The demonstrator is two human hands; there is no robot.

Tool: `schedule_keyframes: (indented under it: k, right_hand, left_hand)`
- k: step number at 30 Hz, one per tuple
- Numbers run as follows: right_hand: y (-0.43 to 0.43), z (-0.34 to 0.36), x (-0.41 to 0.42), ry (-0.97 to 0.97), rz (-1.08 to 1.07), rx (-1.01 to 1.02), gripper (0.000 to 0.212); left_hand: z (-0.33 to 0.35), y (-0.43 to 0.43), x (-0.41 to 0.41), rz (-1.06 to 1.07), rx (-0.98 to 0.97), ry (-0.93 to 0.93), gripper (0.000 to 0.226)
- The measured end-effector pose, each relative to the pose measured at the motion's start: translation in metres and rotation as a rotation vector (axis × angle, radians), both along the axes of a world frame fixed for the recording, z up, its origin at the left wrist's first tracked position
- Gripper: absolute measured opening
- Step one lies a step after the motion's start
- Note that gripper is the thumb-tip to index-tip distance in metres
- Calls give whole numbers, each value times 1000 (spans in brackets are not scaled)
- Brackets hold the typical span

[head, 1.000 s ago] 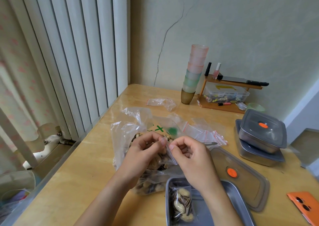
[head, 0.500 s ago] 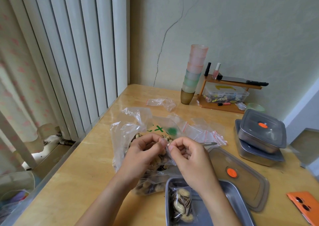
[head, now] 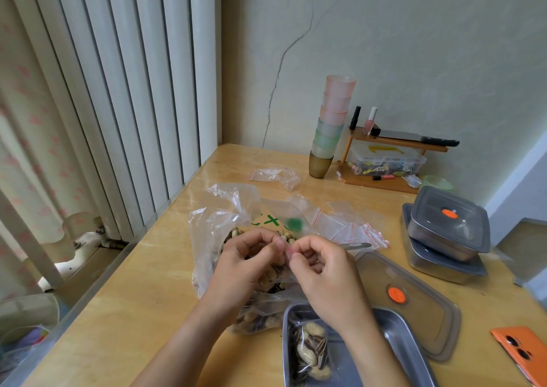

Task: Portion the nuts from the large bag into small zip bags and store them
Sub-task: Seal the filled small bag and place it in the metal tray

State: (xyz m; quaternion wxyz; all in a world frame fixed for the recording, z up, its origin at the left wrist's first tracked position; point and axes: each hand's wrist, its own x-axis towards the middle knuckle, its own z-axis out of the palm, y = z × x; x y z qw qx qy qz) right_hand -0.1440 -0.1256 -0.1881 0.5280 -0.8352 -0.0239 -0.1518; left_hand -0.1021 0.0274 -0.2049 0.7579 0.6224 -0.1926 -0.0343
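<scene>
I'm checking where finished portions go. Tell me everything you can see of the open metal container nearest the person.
The metal container is a shallow, lidless, rectangular tray of dull grey metal with rounded corners, flat on the wooden table, its near end cut off by the frame. A filled zip bag of nuts and striped seeds lies in its left side. The right forearm crosses above it; an orange-dotted lid lies close on its right.

Green cross sign (head: 273,220) on large bag (head: 207,232) (other print illegible).
</scene>
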Motion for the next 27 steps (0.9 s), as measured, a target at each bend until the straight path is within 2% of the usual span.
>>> schedule_keyframes:
  k: [6, 17, 27]
  right_hand:
    - [3, 5, -4, -2, 54, -22, 12]
    - [2, 5, -3, -20, 2, -16, 16]
    - [5, 3, -4, -110, -46, -103, 18]
  left_hand:
    - [-1, 0, 0, 27, -23, 28, 17]
    - [-3, -1, 1, -11, -25, 11, 14]
    - [-4, -1, 0, 20, -23, 11, 16]
